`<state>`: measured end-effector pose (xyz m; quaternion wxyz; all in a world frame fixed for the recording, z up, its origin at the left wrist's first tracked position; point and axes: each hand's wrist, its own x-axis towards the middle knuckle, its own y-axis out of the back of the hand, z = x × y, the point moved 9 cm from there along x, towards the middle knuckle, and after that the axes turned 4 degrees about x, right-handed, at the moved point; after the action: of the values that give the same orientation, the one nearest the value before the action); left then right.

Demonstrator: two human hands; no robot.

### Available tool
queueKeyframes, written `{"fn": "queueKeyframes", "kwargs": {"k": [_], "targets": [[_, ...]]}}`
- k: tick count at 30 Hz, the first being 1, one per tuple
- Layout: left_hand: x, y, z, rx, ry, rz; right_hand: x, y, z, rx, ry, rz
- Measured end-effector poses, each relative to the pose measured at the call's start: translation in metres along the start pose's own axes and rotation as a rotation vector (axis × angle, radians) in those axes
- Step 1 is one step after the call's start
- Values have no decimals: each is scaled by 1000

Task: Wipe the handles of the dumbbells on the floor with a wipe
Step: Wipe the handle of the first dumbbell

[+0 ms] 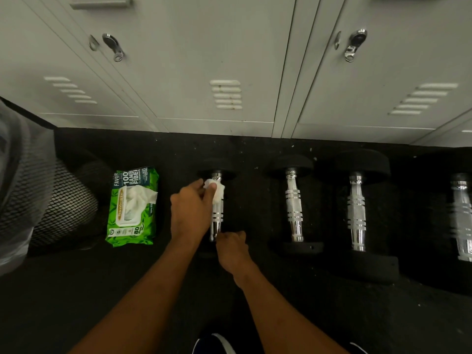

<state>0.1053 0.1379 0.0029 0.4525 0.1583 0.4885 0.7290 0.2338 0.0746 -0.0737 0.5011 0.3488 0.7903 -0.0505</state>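
Hands meet over the leftmost dumbbell (217, 166), which lies on the black floor (76, 290) with its chrome handle (219, 222) pointing towards the lockers (229, 60). The left hand (191, 208) comes in from the left, knuckles up and wrist straight. Its left forearm (143, 290) slants up from the bottom edge. Thumb and fingers pinch a crumpled white wipe (217, 194) and press it onto the far part of the handle, just below the far weight.

The right hand (231, 245) sits lower, at the near end of the same handle, back of the hand up and wrist bent a little to the left. Its fingers are curled and touch the chrome tip. Whether they clasp anything I cannot tell, since the near weight is lost in the dark beneath them. The right forearm (275, 302) runs in from the lower right, so the two arms close in a narrow V.

A green pack (132, 208) of wipes lies just left of the hands, its flap open and a wipe bunched out of it. A mesh bin (58, 200) stands further left. To the right, parallel and apart, lie the second dumbbell (293, 205), the third dumbbell (356, 213) and a blurred fourth dumbbell (462, 218) at the edge.
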Motion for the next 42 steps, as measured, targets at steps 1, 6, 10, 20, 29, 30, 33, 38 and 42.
{"fn": "queueKeyframes", "kwargs": {"k": [1,6,10,20,29,30,33,38,42], "targets": [[-3,-3,2,7,16,-12,1,-1,2,20,-11,-7],[-30,-7,17,222,-332,-30,2,-2,-2,-80,20,-12],[-41,-21,34,576,-773,-38,-1,-1,-7,-201,58,-50],[-15,-63,42,1041,-1220,-377,-3,1,-10,-208,68,-41],[-22,-66,47,1033,-1230,-457,-3,0,3,114,-30,4],[-32,-66,43,990,-1262,-464,-4,1,3,127,-22,7],[-54,-69,26,953,-1272,-553,-10,6,2,246,-18,51],[-58,-72,21,971,-1284,-661,-8,3,8,407,-121,119],[-59,-74,25,1009,-1362,-683,-8,5,11,432,-131,140]]}}
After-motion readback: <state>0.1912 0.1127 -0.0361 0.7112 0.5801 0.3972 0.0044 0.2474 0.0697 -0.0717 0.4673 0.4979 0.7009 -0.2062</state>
